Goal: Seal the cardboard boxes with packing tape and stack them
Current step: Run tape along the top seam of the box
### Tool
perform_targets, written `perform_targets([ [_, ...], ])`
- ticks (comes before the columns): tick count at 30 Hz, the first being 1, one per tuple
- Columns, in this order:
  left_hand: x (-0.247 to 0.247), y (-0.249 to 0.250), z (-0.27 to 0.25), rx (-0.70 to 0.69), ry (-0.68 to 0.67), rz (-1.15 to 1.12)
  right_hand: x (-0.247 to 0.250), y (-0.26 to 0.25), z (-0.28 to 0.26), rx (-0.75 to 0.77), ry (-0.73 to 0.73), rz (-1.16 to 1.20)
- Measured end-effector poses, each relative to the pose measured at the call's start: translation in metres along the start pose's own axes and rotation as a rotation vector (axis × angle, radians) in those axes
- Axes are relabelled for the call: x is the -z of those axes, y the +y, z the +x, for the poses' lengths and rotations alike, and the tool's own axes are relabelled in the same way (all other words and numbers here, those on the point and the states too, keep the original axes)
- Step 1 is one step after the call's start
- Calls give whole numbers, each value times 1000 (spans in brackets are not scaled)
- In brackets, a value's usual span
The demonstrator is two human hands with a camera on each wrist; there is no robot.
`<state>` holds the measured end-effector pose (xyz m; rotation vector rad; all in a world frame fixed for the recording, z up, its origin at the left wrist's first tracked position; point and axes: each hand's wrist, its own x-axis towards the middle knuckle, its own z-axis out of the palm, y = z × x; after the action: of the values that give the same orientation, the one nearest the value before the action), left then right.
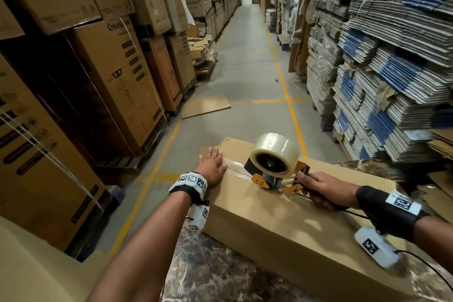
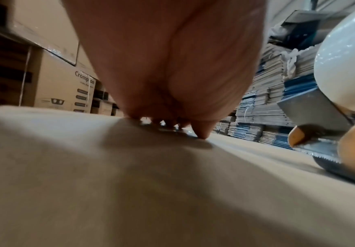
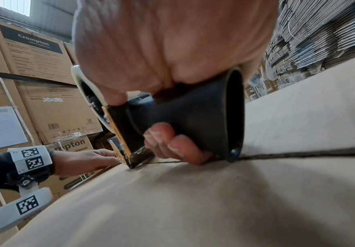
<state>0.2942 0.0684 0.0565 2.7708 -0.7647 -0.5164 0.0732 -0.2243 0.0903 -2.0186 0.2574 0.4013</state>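
Cardboard box (image 1: 282, 213) is taped only at its far end under the flat left hand (image 1: 212, 164), while the right hand (image 1: 321, 189) grips the tape dispenser (image 1: 274, 162), near seam bare.

Both forearms bare, no sleeves. Left wrist (image 1: 190, 185) wears a black strap with white blocks printed with black square-pattern markers, one block hanging below. Right wrist (image 1: 389, 213) has a black cuff, white marker blocks, thin black cable trailing.

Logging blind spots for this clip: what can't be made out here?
- Left wrist view: the left hand hides its own fingertips and the tape end.
- Right wrist view: the right hand covers the tape dispenser roll.
- Head view: the box near end is cut off by the frame edge.
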Motion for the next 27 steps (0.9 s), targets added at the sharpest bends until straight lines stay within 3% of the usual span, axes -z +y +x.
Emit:
perform_targets([
  [10, -28, 14, -27, -175, 72, 173, 2, 0, -2, 11, -11, 6],
  [27, -57, 52, -49, -59, 169, 195, 3, -3, -8, 43, 4, -73],
])
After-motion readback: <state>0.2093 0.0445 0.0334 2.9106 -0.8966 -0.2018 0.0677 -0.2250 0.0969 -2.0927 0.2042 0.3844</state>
